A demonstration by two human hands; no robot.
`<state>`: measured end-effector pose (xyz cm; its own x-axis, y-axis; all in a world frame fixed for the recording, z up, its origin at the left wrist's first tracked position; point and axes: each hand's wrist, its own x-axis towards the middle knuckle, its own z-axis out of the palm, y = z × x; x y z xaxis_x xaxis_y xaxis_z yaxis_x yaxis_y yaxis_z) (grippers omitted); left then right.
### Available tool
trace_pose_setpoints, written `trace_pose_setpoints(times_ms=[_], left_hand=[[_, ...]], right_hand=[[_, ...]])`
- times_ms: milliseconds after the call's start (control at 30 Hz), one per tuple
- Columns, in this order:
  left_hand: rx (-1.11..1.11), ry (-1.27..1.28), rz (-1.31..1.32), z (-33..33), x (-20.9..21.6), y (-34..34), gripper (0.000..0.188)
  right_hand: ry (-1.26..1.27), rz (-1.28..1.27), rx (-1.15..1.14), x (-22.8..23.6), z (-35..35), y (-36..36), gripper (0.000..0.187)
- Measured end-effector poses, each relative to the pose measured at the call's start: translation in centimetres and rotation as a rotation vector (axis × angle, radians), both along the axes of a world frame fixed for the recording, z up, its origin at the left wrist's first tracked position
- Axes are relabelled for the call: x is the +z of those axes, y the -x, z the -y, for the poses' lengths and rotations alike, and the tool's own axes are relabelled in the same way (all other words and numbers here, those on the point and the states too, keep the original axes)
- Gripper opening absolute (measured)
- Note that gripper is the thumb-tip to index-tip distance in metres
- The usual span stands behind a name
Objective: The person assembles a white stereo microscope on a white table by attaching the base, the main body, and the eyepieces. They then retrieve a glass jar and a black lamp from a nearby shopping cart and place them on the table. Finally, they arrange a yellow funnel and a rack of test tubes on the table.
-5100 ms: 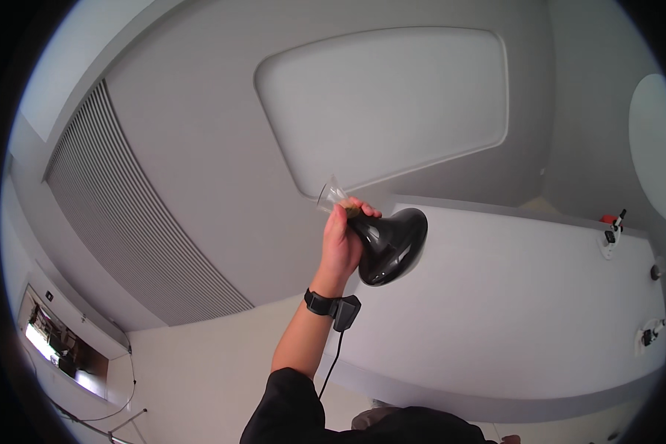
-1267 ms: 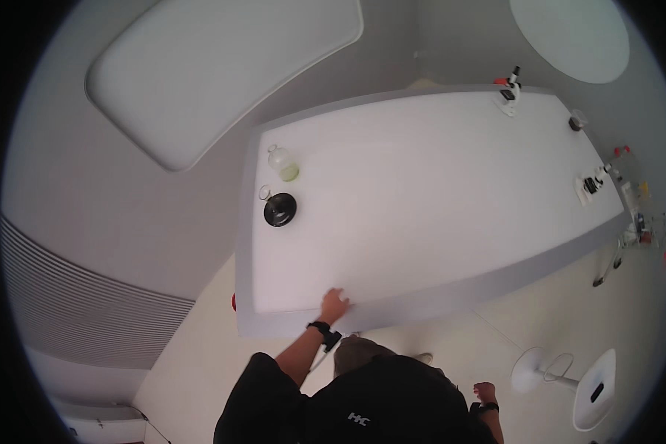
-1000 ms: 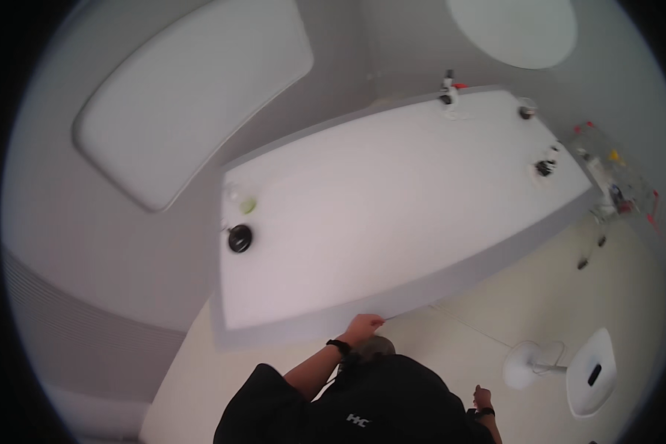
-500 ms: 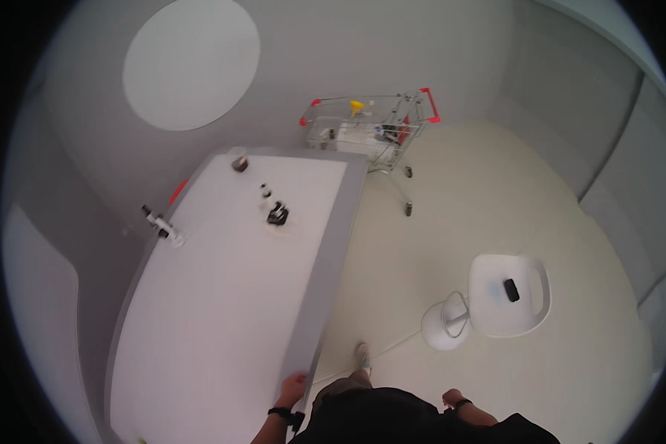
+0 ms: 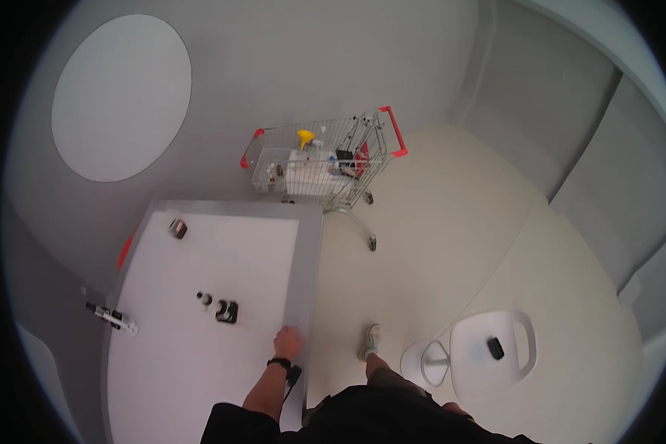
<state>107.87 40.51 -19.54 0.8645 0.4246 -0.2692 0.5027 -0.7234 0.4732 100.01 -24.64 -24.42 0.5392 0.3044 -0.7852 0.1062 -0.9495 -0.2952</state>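
Note:
My left hand (image 5: pixel 288 342) is over the right border of the white table (image 5: pixel 200 385), its fingers curled in, with nothing visible in them. Up and left of it on the tabletop stand a black-and-white object (image 5: pixel 227 311) and a small dark-topped bottle (image 5: pixel 205 300). Farther off is a small clear jar (image 5: pixel 178 229) with dark brown contents. At the table's left edge sits a white-and-black device (image 5: pixel 113 318) with a tube-like end. Only a bit of my right hand (image 5: pixel 453 408) shows beside my dark shirt; its fingers are hidden.
A wire shopping cart (image 5: pixel 325 174) with red handles stands beyond the table's far end, holding a yellow funnel (image 5: pixel 305 138), a clear bin and other items. On the right, a white swivel chair (image 5: pixel 470 362) bears a black case (image 5: pixel 496 348). A thin cable crosses the floor.
The table, cart and chair now sit lower in view and shifted left, the cart appearing nearer. My left hand has moved up along the table edge; my right hand has dropped mostly behind my shirt.

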Motion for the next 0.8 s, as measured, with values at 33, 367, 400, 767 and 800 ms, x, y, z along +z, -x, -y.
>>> trace_pose_setpoints(times_ms=[33,367,400,767,800], left_hand=[[-0.017,-0.107,0.008,-0.2,-0.9,-0.4,0.051],[0.214,-0.159,-0.22,1.6,0.9,-3.1,0.069],[0.23,-0.079,-0.233,2.0,1.2,-4.6,0.07],[0.225,-0.406,-0.219,1.1,-1.4,-5.4,0.056],[0.265,-0.344,-0.248,0.5,-1.1,-6.5,0.052]], right_hand=[[-0.029,0.031,0.071,-1.8,0.0,-2.5,0.014],[-0.192,0.484,0.574,-8.1,-10.4,-45.6,0.017],[-0.077,0.58,0.692,-7.9,-11.4,-51.2,0.017],[-0.707,0.436,0.153,16.8,-51.8,-77.9,0.022],[-0.712,0.423,0.214,17.0,-53.8,-78.7,0.022]])
